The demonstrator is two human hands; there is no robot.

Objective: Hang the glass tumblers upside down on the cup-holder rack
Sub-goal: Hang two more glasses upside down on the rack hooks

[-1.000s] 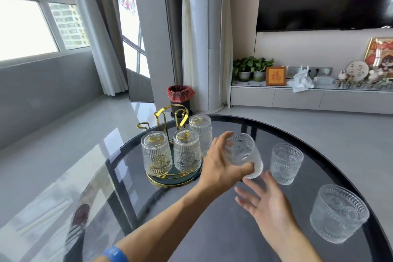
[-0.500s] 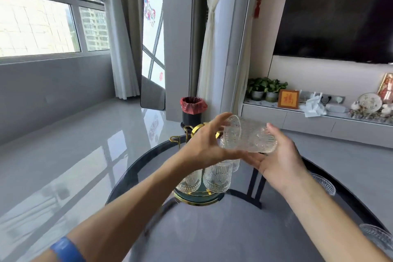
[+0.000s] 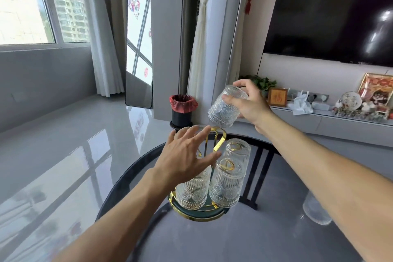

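Observation:
My right hand (image 3: 247, 103) grips a ribbed glass tumbler (image 3: 221, 110) by its base, mouth tilted down and left, in the air above the gold cup-holder rack (image 3: 220, 141). Three tumblers hang upside down on the rack: one at the back (image 3: 238, 151), one at the front right (image 3: 226, 185), one at the front left (image 3: 192, 191) partly hidden by my left hand. My left hand (image 3: 187, 157) hovers flat over the rack's left side, fingers spread, holding nothing. The rack's round base (image 3: 197, 215) rests on the dark glass table (image 3: 212, 240).
Another upright tumbler (image 3: 314, 212) stands on the table at the right, partly hidden behind my right forearm. Beyond the table are a black bin with a red liner (image 3: 182, 110), a leaning mirror and a low TV shelf with ornaments.
The tumbler passed from my left hand to my right, which turned it mouth-down and raised it. My left hand let go and dropped over the rack. The camera view tilted upward.

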